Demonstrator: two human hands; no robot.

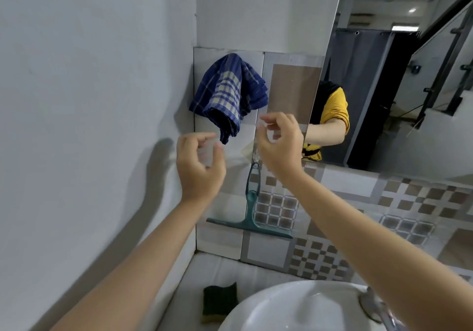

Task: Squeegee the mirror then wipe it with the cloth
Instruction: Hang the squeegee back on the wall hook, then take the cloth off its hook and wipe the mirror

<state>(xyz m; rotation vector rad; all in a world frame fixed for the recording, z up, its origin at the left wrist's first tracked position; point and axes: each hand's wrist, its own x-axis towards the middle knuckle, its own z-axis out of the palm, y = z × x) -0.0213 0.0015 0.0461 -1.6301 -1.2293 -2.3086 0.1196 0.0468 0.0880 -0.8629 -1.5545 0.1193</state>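
Observation:
A green squeegee (pixel 252 210) hangs by its handle from a hook on the tiled wall, blade down, just below and between my hands. A blue checked cloth (pixel 227 92) hangs on the wall above it, to the left. The mirror (pixel 399 79) fills the upper right and reflects a person in a yellow sleeve. My left hand (pixel 199 166) is raised in front of the wall with fingers curled, pinching something pale and translucent. My right hand (pixel 279 143) is at the mirror's left edge and pinches a similar clear piece. Neither hand touches the squeegee or the cloth.
A white basin (pixel 294 307) sits at the bottom with a chrome tap (pixel 371 305) on its right rim. A dark green sponge (pixel 220 302) lies on the ledge left of the basin. A plain wall closes the left side.

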